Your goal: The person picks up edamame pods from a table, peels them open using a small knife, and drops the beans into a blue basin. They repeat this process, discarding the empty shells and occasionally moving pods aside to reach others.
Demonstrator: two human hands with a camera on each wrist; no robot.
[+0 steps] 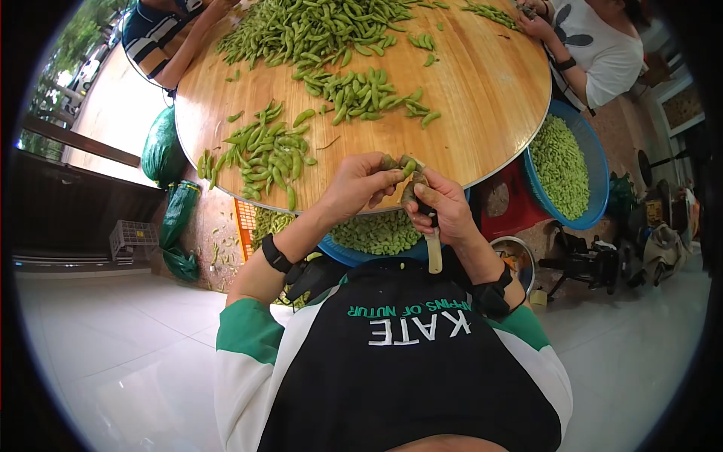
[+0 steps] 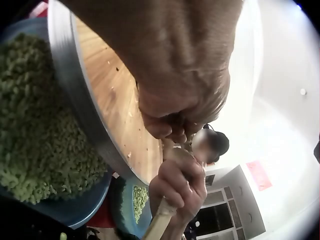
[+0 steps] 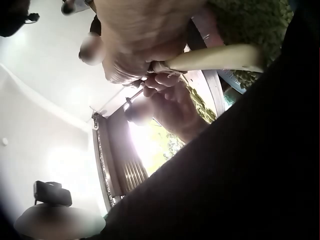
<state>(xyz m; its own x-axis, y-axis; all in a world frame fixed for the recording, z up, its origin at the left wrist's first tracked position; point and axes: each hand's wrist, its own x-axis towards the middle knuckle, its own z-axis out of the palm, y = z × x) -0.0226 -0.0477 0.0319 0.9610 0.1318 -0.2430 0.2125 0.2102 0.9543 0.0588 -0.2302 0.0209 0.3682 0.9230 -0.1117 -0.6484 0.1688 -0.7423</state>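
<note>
Near the table's edge both hands meet. The left hand (image 1: 363,183) pinches a green pod (image 1: 407,167) between thumb and fingertips. My right hand (image 1: 444,205) grips a tool with a pale handle (image 1: 434,252) that sticks out below the palm, its fingertips close to the pod. In the left wrist view the right hand (image 2: 176,187) is curled round the pale handle (image 2: 159,225). The right wrist view shows the handle (image 3: 215,58) beneath the right hand (image 3: 145,35), with the left hand (image 3: 175,107) opposite. The tool's working end is hidden.
Loose pods (image 1: 275,158) and a large pod heap (image 1: 309,30) lie on the round table (image 1: 482,98). A tub of shelled beans (image 1: 376,233) stands under the edge, another blue tub (image 1: 599,184) at right. Two people sit across the table.
</note>
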